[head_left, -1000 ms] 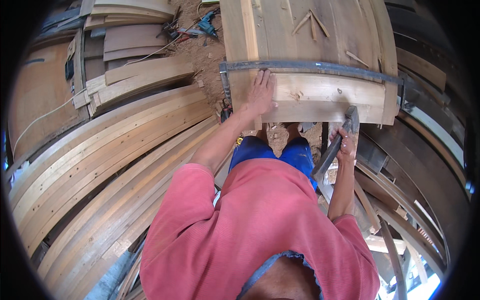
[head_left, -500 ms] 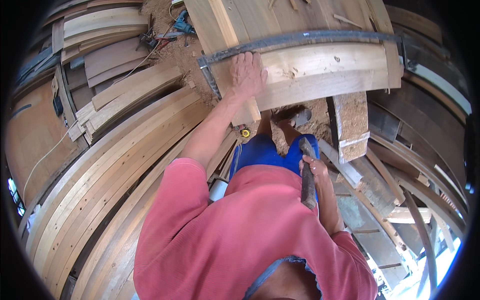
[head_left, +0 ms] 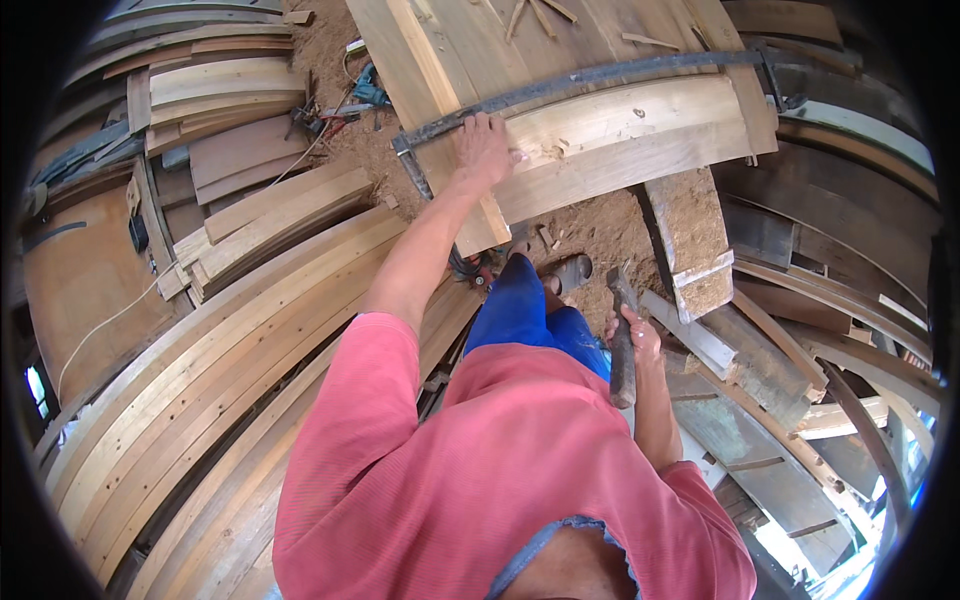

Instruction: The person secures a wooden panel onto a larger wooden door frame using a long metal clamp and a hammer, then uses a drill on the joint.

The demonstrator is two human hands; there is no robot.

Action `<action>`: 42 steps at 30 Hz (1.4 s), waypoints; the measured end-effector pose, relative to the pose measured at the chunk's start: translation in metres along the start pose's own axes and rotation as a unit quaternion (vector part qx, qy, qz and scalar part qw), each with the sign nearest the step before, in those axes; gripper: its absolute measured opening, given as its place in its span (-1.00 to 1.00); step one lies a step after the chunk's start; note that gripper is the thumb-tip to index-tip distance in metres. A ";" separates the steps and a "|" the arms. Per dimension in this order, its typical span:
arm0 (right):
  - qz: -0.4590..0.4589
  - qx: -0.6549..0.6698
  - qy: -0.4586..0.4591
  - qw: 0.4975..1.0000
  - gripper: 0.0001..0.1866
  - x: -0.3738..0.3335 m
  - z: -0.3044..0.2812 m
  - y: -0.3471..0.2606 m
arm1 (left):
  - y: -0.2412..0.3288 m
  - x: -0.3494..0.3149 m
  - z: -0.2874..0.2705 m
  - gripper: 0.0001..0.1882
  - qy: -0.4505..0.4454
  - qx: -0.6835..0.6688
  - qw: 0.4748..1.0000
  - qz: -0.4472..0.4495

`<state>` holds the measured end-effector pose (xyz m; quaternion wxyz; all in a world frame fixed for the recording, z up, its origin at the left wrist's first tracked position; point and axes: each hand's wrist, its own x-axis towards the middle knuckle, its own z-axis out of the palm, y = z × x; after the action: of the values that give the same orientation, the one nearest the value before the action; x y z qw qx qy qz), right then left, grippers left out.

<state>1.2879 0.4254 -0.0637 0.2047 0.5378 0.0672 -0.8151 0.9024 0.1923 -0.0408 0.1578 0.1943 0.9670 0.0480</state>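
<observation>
My left hand lies on the near left part of a wide wooden panel, fingers reaching the long dark metal bar clamp that crosses it. The fingers are partly bent and the thumb stands apart; no loose object shows in that hand. Lower right, beside my blue shorts, my right hand is closed around a hammer with a dark, worn handle. Its head end points up and away from me, and the hammer is apart from the panel. Thin wood offcuts lie on the panel's far part.
Long planks are stacked at my left, with shorter boards beyond them. A dusty wooden block stands right of my legs. A teal power tool lies on the sawdust floor. More boards lean at the right.
The panel and clamp have shifted slightly left and up in view, and my legs have moved left. My left hand stays at the clamp. The hammer remains in my right hand, slightly lower.
</observation>
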 end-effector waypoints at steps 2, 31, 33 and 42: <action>-0.013 0.048 -0.002 0.999 -0.77 -0.011 -0.033 0.013 | 0.001 0.002 -0.002 -0.24 -0.023 -0.001 1.000 -0.008; -0.123 -0.195 0.169 0.958 -0.73 -0.020 -0.051 0.068 | -0.016 0.020 -0.008 -0.09 -0.072 0.010 0.997 0.007; -0.138 -0.143 0.245 0.949 -0.81 -0.058 -0.096 0.080 | -0.019 0.018 -0.004 -0.17 -0.049 0.014 0.998 0.029; -0.115 0.142 0.193 0.964 -0.91 0.044 -0.008 0.145 | -0.026 0.019 0.007 -0.50 0.057 -0.038 0.996 0.054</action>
<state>1.3389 0.2853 -0.0907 0.0144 0.6975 0.0500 -0.7147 0.8789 0.1762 -0.0566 0.1066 0.2369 0.9600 0.1046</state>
